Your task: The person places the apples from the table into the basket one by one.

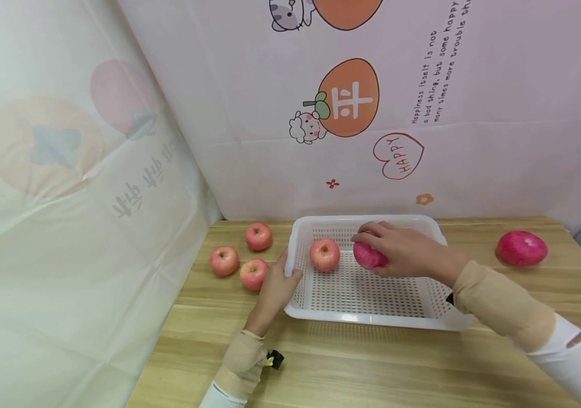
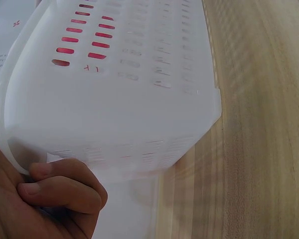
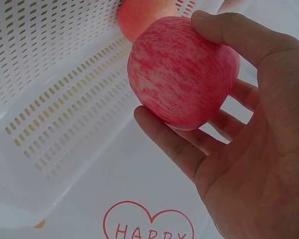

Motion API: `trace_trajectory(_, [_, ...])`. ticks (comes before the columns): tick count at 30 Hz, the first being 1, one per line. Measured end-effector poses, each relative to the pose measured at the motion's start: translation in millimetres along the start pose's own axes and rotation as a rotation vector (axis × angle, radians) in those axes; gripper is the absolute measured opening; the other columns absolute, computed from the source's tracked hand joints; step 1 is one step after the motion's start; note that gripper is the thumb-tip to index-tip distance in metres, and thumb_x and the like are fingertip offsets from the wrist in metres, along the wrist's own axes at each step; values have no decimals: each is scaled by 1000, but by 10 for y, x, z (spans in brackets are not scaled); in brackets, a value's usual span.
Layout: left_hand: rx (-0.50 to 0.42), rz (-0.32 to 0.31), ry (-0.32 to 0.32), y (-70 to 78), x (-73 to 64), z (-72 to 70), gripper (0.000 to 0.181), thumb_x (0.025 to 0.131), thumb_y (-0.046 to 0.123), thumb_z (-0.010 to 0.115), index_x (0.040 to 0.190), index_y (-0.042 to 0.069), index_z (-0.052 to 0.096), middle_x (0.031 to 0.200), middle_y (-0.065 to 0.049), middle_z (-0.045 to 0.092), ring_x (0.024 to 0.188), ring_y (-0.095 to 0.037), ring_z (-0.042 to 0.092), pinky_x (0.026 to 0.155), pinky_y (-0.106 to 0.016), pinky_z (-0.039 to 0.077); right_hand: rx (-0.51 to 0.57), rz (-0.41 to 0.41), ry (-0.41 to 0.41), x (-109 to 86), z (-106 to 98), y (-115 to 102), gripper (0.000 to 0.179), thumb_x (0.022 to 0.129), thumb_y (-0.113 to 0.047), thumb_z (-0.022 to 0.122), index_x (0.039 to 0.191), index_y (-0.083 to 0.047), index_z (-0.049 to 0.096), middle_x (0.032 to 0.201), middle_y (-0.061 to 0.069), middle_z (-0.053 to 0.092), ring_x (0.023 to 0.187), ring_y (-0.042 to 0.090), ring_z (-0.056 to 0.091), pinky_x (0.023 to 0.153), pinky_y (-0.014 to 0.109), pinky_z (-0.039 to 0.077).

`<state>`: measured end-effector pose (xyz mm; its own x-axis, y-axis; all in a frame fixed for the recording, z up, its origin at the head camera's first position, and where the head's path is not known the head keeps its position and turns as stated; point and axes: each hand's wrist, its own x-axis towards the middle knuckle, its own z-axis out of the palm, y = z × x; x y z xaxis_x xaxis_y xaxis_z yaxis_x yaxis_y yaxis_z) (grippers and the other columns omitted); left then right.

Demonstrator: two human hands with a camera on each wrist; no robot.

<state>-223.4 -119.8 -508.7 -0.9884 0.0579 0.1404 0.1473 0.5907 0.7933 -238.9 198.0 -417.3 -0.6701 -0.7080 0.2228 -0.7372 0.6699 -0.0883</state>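
Note:
My right hand (image 1: 405, 249) holds a streaked deep pink apple (image 3: 182, 72) over the inside of a white plastic basket (image 1: 372, 319). In the right wrist view, thumb and fingers go round its sides. A paler pink apple (image 1: 324, 255) sits in the basket, to the left of the held one. At the basket's left side, my left hand (image 1: 276, 289) grips the rim. The left wrist view shows curled fingers (image 2: 70, 191) at that rim, close to the perforated wall.
Several pale apples stand left of the basket: one at the back (image 1: 259, 236), one further left (image 1: 224, 260), one beside my left hand (image 1: 253, 275). A magenta fruit (image 1: 522, 248) lies on the wooden table (image 1: 372, 368) at right. Printed cloth (image 1: 250, 170) hangs behind.

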Motion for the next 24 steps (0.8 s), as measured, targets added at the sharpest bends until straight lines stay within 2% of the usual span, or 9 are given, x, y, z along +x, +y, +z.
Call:
trace_trajectory(13, [-3, 7, 3, -7, 5, -1, 68, 100, 16, 63, 163, 3, 41, 126, -22, 74, 93, -24, 74, 83, -46, 64, 11, -7, -27, 69, 57, -96, 69, 80, -24, 91, 143, -19, 64, 141, 6, 58, 124, 28, 59, 80, 41, 63])
trace_trajectory(24, [-12, 9, -4, -28, 5, 1, 69, 99, 14, 64, 163, 3, 40, 128, -23, 73, 93, -23, 74, 81, -44, 64, 8, -11, -59, 146, 112, -169, 72, 81, -25, 91, 146, -20, 62, 144, 7, 59, 127, 30, 60, 90, 47, 63])
